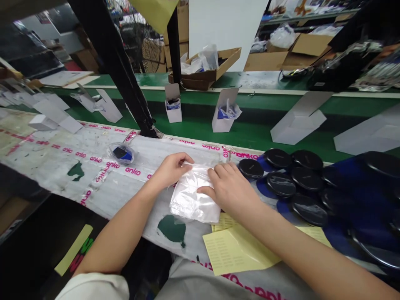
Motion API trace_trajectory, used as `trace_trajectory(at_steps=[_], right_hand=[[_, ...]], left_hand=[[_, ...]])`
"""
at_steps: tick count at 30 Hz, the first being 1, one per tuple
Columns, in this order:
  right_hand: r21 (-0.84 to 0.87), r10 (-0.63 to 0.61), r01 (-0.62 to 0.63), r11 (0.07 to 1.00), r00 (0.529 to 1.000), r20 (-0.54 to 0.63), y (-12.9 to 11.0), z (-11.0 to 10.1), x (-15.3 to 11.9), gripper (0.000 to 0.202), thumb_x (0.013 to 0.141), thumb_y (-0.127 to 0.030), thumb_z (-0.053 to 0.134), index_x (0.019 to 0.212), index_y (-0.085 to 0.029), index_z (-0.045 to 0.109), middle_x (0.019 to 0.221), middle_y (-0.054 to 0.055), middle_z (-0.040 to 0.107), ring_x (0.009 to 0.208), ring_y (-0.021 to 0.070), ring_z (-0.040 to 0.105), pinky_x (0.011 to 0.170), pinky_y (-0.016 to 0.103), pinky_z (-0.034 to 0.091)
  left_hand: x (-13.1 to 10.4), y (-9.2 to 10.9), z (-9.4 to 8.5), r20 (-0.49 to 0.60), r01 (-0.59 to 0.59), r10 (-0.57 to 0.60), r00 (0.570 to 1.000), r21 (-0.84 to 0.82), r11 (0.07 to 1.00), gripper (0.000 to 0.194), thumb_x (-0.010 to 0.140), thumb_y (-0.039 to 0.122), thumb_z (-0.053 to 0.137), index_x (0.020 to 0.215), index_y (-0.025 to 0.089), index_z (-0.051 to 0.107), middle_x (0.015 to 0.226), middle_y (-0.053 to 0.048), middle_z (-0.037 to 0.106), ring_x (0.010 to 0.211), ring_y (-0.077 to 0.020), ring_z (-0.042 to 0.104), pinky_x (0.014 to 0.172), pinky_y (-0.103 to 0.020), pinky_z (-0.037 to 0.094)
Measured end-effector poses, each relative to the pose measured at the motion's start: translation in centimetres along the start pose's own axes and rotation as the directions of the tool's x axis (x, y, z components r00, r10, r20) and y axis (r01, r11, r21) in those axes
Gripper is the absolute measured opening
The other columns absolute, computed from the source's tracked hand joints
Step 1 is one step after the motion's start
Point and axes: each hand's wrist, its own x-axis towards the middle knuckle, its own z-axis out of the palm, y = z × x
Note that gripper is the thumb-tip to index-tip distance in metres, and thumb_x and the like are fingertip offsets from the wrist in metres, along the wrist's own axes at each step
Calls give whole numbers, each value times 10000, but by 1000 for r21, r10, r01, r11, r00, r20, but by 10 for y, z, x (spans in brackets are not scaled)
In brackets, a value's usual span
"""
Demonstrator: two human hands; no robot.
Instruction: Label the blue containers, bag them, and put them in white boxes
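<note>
A stack of clear plastic bags (195, 198) lies on the covered bench in front of me. My left hand (175, 166) is closed at the far left edge of the stack, thumb and forefinger pinching the plastic. My right hand (229, 183) rests over the right side, fingers curled at the far edge and thumb pressed on top. To the left lies a blue and black item in a clear bag (123, 154). Several dark blue items with round black tops (281, 184) stand close to my right hand. Yellow printed sheets (239, 250) lie partly under my right forearm.
Behind the bench runs a green conveyor belt (193, 130) carrying open white boxes (223, 123), some with bagged blue items inside. A black post (118, 62) rises at the bench's far edge. A cardboard tray (208, 77) holding plastic sits on the ledge beyond.
</note>
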Motion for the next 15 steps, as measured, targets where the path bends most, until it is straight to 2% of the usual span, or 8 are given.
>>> trace_trajectory(at_steps=[2,5,8,10,13,15], right_hand=[[-15,17,-17,1000,1000,-13,-1,-2,0,535,902,-550,642,992,-32,740,966,229,698,1031,395,630,970,553,468],[-32,16,-18,999,998,-61,-2,-2,3,561,886,-590,642,1011,-52,739,1099,240,683,1122,403,584,1005,560,448],[-53,79,-81,995,996,-41,-2,1,5,568,892,-580,640,966,-24,726,1002,242,689,1050,387,608,949,522,488],[-55,80,-85,995,994,-76,-6,1,0,520,897,-518,670,992,-8,707,1000,244,686,1025,372,618,920,491,506],[-18,-27,23,1000,969,-246,-16,-2,-18,359,887,-373,728,1070,-69,676,1131,219,674,1096,352,602,952,490,499],[30,-100,115,993,947,-304,-22,-1,-35,215,902,-311,708,1011,-130,672,1117,172,681,1093,328,602,988,513,481]], left_hand=[[-2,4,-2,2,53,-53,999,-16,998,132,795,251,645,895,170,674,732,19,623,542,-97,483,521,-243,395],[-4,7,-5,33,109,-107,994,-70,992,134,802,260,650,903,173,655,657,37,560,500,-91,458,474,-230,359],[-5,5,-8,86,124,-117,989,-73,990,149,825,269,644,942,178,659,683,27,569,504,-97,477,459,-228,361],[-5,3,-8,63,64,-61,996,-40,997,165,845,276,638,978,185,676,818,-9,627,603,-118,549,516,-244,426],[-1,-2,-7,-62,-107,112,992,83,991,220,816,268,710,1026,202,706,1058,-49,634,875,-170,618,756,-304,512],[3,-4,-5,-96,-162,184,978,196,967,168,796,218,728,962,196,722,1012,-43,629,889,-178,610,809,-321,497]])
